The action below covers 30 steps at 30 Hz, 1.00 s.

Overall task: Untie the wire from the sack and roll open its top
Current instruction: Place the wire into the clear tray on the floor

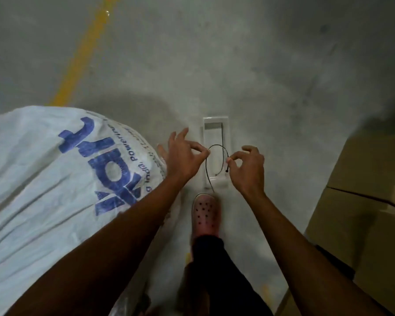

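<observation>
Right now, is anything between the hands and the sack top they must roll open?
Only the wire itself: both hands, left and right, pinch it beside the sack, above a white tray. Nothing else visibly blocks.

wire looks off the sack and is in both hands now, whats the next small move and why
Probably drop the wire into the white tray below it. The left hand and right hand pinch its ends, clear of the sack, so the untying looks done. Both hands need freeing before rolling the sack's top.
</observation>
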Available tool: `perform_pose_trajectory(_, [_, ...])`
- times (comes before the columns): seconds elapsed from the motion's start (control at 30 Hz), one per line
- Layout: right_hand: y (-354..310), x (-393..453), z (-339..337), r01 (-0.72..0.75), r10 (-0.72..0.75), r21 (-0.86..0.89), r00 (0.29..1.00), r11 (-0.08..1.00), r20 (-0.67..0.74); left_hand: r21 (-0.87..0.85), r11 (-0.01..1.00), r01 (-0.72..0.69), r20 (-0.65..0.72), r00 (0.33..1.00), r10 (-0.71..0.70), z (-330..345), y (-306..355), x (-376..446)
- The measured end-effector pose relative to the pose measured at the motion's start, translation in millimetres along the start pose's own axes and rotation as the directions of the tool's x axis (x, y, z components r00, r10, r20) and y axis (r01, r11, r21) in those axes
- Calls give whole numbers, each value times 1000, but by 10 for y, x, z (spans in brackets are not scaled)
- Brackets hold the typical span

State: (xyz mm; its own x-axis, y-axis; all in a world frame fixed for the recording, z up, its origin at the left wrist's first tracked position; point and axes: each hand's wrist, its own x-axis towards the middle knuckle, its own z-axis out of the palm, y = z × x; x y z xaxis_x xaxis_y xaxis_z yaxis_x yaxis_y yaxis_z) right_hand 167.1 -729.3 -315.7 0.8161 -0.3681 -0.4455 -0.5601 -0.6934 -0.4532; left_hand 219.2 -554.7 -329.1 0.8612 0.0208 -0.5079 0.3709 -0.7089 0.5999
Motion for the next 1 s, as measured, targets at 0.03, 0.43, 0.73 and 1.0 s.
perform_pose_trajectory(0.03, [175,161,93,-3,3,-8,1000,1000,-2,19,1000,-3,-2,1000,3,223,-33,123])
perform_pose_trajectory(0.43, [1205,1345,1344,23,-12,-151,997,988,73,326,939,-111,-57,989,136,1813,-661,1334])
perform_pose_trajectory(0.73, [1383,1486,1735,158,-119,-502,987,850,108,569,807,-161,26,984,178,2001,-861,1582])
perform_pose_trajectory(1.0, [1448,1433,1770,168,-151,-425,986,890,73,527,808,-263,121,965,234,1884,-944,1548])
